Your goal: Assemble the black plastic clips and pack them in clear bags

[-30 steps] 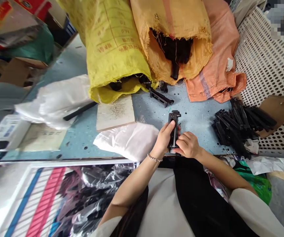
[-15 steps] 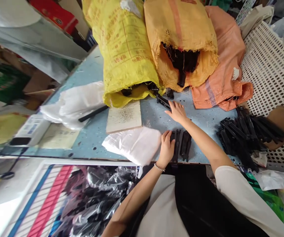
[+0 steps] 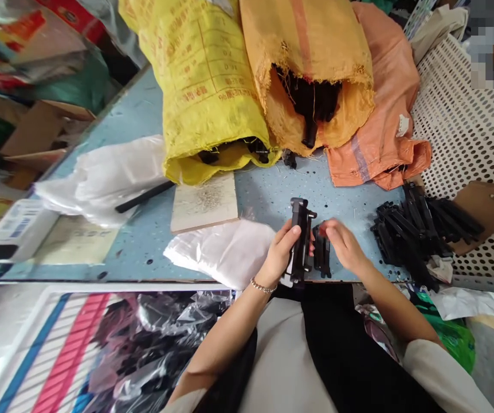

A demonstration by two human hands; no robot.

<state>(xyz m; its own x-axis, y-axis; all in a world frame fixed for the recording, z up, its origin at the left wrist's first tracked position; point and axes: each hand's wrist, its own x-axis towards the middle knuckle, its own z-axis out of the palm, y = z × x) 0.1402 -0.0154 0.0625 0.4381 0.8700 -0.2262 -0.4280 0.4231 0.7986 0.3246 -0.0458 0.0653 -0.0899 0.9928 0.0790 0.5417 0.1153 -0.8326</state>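
My left hand [image 3: 283, 252] is closed around a long black plastic bracket [image 3: 299, 238] with small pegs on its side, held up at a tilt over the table's front edge. To the right, my right hand [image 3: 345, 248] is raised with its fingers curled into a pinch. Its fingertips are blurred, and whatever may be between them cannot be made out. Just under those fingertips, another black bracket [image 3: 322, 258] lies on the blue table [image 3: 264, 198].
A yellow sack [image 3: 212, 86], an orange sack [image 3: 307, 40] and a salmon sack [image 3: 384, 97] lie across the back. Black brackets [image 3: 410, 229] are heaped at right beside a perforated white panel [image 3: 445, 97]. White plastic bags [image 3: 225, 249] and a board [image 3: 204, 201] lie left.
My right hand has drawn back from the black bracket near the yellow sack's mouth, and that bracket is gone from there. My left hand has lifted a bracket off the table.
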